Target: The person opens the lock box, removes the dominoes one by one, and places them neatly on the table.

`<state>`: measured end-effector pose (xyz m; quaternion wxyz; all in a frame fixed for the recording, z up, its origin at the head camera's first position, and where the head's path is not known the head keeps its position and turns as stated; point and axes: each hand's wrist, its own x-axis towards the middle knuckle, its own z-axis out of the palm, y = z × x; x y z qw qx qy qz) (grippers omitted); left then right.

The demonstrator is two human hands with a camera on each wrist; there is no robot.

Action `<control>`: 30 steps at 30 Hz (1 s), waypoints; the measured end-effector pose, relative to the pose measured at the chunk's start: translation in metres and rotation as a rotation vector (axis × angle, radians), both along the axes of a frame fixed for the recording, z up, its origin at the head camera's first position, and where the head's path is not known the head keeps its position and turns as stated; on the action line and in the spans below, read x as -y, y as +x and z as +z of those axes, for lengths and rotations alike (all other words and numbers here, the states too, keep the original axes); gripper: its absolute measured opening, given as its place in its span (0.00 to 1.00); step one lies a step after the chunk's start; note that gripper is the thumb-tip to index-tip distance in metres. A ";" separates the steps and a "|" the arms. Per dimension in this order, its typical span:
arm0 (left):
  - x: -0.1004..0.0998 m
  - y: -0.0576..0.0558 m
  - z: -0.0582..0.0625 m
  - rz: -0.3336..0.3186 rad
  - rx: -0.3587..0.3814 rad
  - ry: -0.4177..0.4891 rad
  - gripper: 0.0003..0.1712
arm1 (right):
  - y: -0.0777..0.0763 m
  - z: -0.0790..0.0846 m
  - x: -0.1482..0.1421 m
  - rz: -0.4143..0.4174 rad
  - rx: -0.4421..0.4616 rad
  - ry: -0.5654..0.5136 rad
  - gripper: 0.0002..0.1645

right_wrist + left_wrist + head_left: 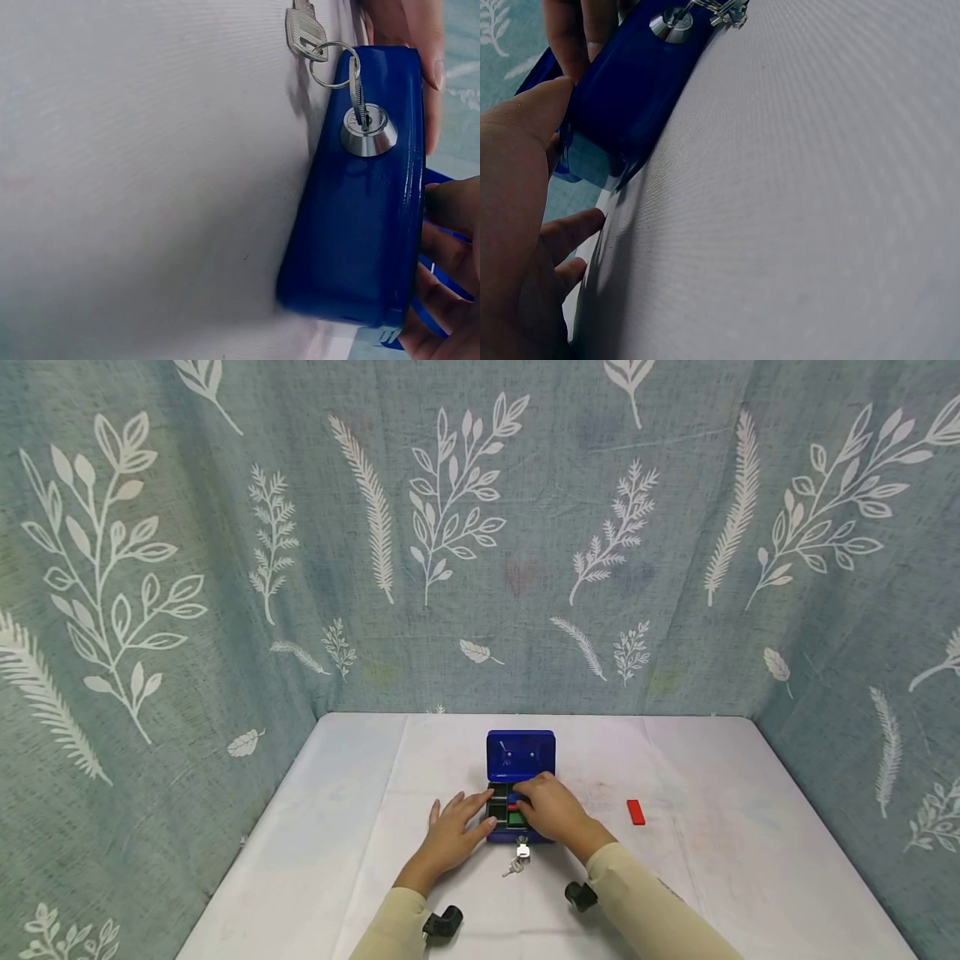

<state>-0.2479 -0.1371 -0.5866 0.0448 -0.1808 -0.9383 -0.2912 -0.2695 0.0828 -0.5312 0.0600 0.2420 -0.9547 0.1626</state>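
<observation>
A small blue cash box [521, 756] stands with its lid raised, a black divided tray [498, 792] inside. Green [516, 818], red and blue pieces show in the tray's right half. My right hand [558, 810] reaches over that side, its fingers bent down into the box; whether they pinch a piece is hidden. With fingers spread, my left hand [450, 839] touches the box's left side, the thumb at its front corner in the left wrist view. A key sits in the front lock [369, 131], with another key [306, 34] hanging from its ring.
A red rectangular block [636, 812] lies on the white-covered table [705, 860] to the right of the box. Behind the table hangs a blue-green leaf-patterned curtain [525, 652]. Black wrist cameras [444, 922] are strapped below both hands.
</observation>
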 end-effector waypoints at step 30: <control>0.000 0.000 0.001 0.001 0.005 -0.009 0.36 | 0.000 0.006 0.003 -0.011 0.060 -0.034 0.16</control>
